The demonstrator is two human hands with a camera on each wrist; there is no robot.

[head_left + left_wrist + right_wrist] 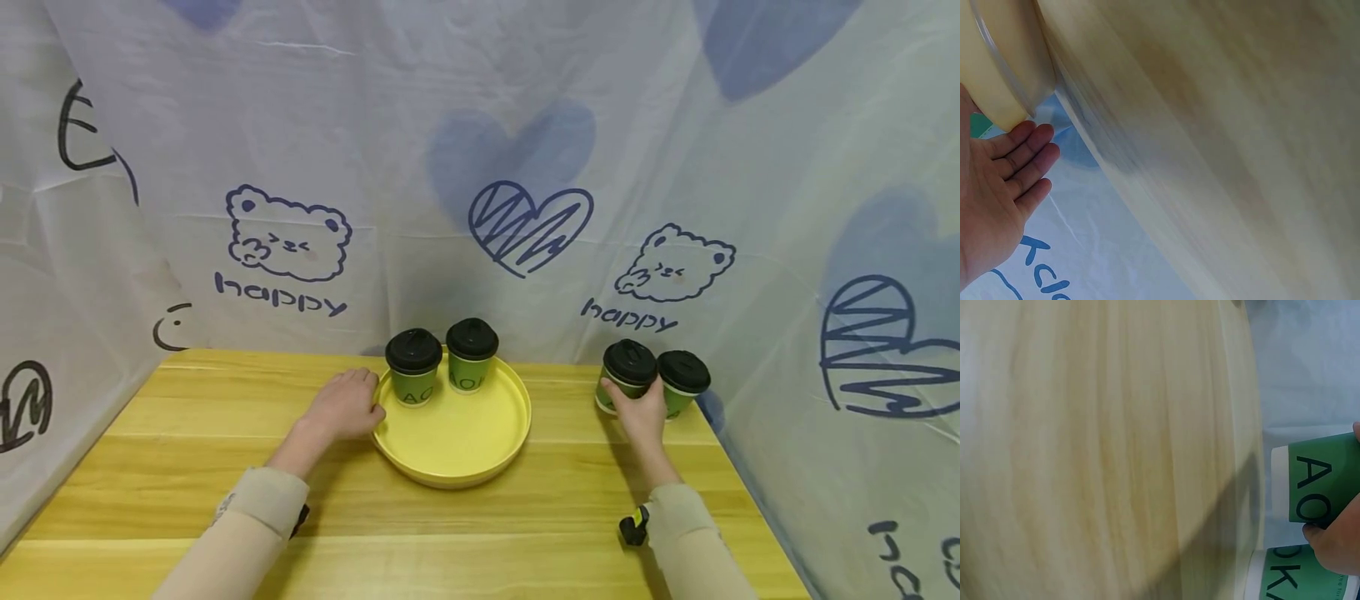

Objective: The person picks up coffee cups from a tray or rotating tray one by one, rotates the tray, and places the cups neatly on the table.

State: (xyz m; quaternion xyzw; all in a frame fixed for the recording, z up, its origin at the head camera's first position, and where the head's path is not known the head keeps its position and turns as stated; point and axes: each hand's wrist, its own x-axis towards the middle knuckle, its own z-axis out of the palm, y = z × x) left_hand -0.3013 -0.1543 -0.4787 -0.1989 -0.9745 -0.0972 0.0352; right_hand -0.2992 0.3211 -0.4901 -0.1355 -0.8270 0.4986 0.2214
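My left hand (343,406) is at the left rim of a round yellow tray (457,454). In the left wrist view, its thumb and fairly straight fingers (1022,153) pinch the tray's edge. On the tray stand two green paper cups with black lids, a left one (414,367) and a right one (471,354). Over on the right, my right hand (641,410) grips a lidded green paper cup (628,367). That cup's white base appears slightly off the table in the right wrist view. Right beside it is another lidded green cup (682,382).
The wooden table (525,542) ends at a white curtain (405,167) printed with bears and hearts, which hangs behind it and along the sides. Bare tabletop lies between the tray and the right-hand cups.
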